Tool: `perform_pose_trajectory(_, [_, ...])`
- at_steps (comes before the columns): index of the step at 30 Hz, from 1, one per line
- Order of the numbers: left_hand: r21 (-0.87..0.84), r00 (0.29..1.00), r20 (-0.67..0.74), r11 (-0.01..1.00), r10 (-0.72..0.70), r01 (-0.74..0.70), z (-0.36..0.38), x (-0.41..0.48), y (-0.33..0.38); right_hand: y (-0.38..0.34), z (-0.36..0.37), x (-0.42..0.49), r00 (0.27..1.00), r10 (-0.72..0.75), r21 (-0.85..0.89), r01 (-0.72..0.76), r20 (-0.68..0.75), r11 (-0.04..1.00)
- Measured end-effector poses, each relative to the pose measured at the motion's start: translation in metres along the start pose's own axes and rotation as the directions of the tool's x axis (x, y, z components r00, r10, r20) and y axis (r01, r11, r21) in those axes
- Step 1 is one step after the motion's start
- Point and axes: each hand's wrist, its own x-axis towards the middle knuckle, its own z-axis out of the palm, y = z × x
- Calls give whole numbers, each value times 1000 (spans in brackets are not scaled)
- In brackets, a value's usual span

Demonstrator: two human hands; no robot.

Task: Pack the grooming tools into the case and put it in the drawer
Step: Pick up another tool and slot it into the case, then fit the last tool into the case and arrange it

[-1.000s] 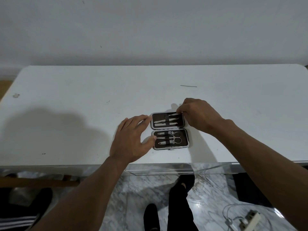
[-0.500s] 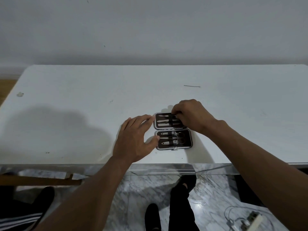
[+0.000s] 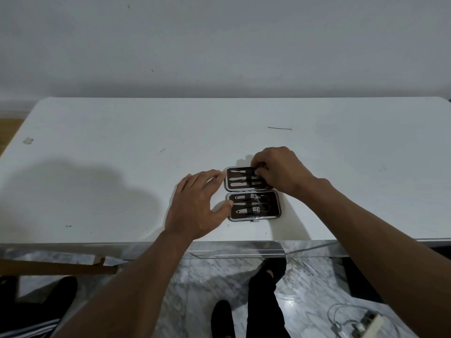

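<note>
Open case (image 3: 253,193) flat on white table (image 3: 122,167), lying between the two hands, near the front edge. Left hand (image 3: 195,206) spread, fingers apart, fingertips (image 3: 220,174) against the case's left rim, thumb at the near half; bracing, not gripping. Right hand (image 3: 280,172) curled over the far half's right end, fingertips pinched together on something small there, probably a tool end or strap; exact item not discernible. Judged: case small, light, rigid-shelled, likely to skid on the smooth top unless braced; metal grooming tools (image 3: 244,178) thin, stiff, slippery, best pinched at the handle ends. Once closed, hold by the long edges. Hidden: right ends of far-half tools under right hand; clasp detail too small; drawer not visible.
</note>
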Motion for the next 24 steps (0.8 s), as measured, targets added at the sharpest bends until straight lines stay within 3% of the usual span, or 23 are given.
perform_pose_trajectory(8, [-5,1000,19,1000,10,-10,0,0,-1,16,-9,5,985,130,-27,-134,-113,991])
perform_pose_trajectory(15, [-2,999,39,1000,-13,13,0,-1,-1,34,-7,17,960,277,-110,-279,-26,954])
perform_pose_trajectory(24, [-12,998,53,999,-32,33,-1,-1,-1,46,-24,42,950,311,-198,-298,38,934])
